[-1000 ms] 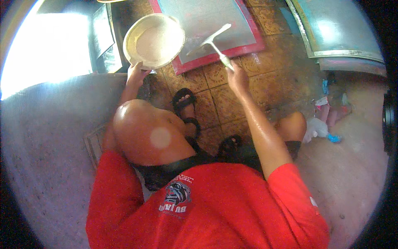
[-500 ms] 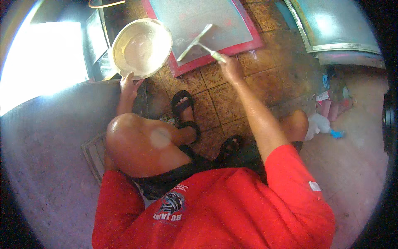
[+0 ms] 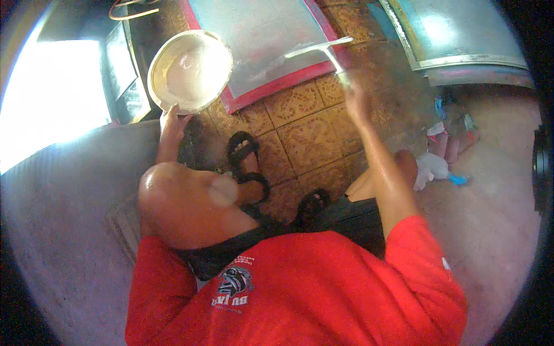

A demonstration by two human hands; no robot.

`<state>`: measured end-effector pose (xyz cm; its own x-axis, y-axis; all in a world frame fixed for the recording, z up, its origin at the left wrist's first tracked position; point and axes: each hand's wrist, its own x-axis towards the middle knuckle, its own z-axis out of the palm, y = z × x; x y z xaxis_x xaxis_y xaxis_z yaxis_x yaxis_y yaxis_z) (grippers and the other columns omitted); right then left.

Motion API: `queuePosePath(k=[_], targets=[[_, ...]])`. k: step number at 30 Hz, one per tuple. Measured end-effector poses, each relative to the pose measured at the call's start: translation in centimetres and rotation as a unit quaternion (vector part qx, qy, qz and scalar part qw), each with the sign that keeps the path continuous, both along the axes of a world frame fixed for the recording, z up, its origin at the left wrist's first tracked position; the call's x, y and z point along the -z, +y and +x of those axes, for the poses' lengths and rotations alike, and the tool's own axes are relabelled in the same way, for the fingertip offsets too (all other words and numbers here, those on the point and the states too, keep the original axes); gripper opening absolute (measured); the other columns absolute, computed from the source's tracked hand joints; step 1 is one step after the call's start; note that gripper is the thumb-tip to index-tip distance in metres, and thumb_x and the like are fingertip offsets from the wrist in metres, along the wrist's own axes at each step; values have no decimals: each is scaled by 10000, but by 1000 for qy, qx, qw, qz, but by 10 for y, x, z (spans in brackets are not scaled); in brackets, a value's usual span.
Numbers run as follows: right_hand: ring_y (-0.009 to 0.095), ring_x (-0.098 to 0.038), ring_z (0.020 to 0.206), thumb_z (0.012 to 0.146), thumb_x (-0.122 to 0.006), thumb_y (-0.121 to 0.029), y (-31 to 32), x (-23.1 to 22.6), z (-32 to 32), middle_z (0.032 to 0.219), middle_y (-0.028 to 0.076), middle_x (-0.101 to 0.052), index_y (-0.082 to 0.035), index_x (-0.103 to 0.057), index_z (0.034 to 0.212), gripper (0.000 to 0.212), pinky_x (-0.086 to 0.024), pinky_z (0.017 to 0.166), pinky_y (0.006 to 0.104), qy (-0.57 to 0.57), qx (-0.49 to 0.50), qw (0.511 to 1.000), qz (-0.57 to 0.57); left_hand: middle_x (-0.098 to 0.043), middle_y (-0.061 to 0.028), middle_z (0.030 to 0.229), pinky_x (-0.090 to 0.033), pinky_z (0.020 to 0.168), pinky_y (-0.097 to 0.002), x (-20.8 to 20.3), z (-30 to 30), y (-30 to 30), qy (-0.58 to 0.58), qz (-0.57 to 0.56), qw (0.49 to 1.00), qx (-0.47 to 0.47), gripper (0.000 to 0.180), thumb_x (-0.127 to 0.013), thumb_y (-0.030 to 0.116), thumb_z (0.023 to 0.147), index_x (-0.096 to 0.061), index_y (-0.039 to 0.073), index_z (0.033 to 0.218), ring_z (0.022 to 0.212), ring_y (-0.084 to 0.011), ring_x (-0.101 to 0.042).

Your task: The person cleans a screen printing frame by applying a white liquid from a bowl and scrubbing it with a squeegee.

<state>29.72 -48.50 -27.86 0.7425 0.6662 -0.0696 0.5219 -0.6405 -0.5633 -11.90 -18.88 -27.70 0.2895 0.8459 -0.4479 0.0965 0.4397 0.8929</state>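
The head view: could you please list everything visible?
Basin: 1, cream, upper left
T-shaped squeegee: 1, white, upper centre
Pink-bordered panel: 1, grey, top centre
Metal-edged panel: at least 1, blue-grey, upper right
Floor tiles: several, brown, centre
Plastic bag: 1, white, right
Scraps: several, mixed, beyond the bag
Cord or hose: 1, orange, top left
Sandals: 2, black, centre
Shorts: 1, black, centre
T-shirt: 1, red, bottom
Legs: 2, bare, centre
Left hand: 1, bare, on the basin
Right hand: 1, bare, on the squeegee

Likely workshop, with framed screens (image 3: 254, 29)
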Motion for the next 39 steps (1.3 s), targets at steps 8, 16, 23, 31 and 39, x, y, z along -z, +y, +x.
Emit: queuePosePath(k=[8, 16, 23, 31, 39], targets=[[350, -558, 810, 792, -547, -246, 28, 21, -116, 874, 186, -580, -79, -520, 1088, 340, -439, 674, 436, 57, -3, 998, -30, -448, -157, 1135, -468, 780, -444, -6, -5, -10, 67, 18, 997, 14, 430, -471, 107, 807, -325, 49, 1207, 985, -291, -504], [371, -556, 772, 813, -501, -263, -1, 23, -22, 811, 203, -589, -70, -573, 988, 271, -425, 660, 438, -20, 99, 995, -12, -449, -131, 1147, -458, 787, -438, -8, -6, -12, -3, -52, 998, -39, 443, -456, 126, 822, -300, 74, 1233, 972, -277, -512], [362, -563, 808, 806, -525, -225, -7, 23, 7, 877, 194, -595, -60, -546, 1050, 295, -438, 701, 424, -91, 117, 989, -26, -442, -125, 1158, -442, 799, -451, 9, -18, -4, 82, 29, 996, 26, 449, -446, 139, 832, -285, 96, 1250, 987, -275, -504], [354, -556, 826, 802, -537, -221, 69, 14, -63, 894, 180, -589, -76, -541, 1071, 305, -428, 716, 417, -13, 28, 996, 86, -417, -125, 1181, -463, 791, -439, 12, -20, -1, 25, -24, 999, 4, 452, -446, 111, 829, -281, 87, 1249, 1007, -277, -482], [368, -555, 773, 789, -545, -223, 145, 38, -110, 832, 209, -577, -67, -546, 1059, 312, -435, 677, 441, -21, -81, 996, 36, -448, -129, 1136, -501, 749, -426, 14, -7, -4, 10, -37, 998, -47, 430, -468, 114, 821, -308, 67, 1217, 961, -279, -516]])
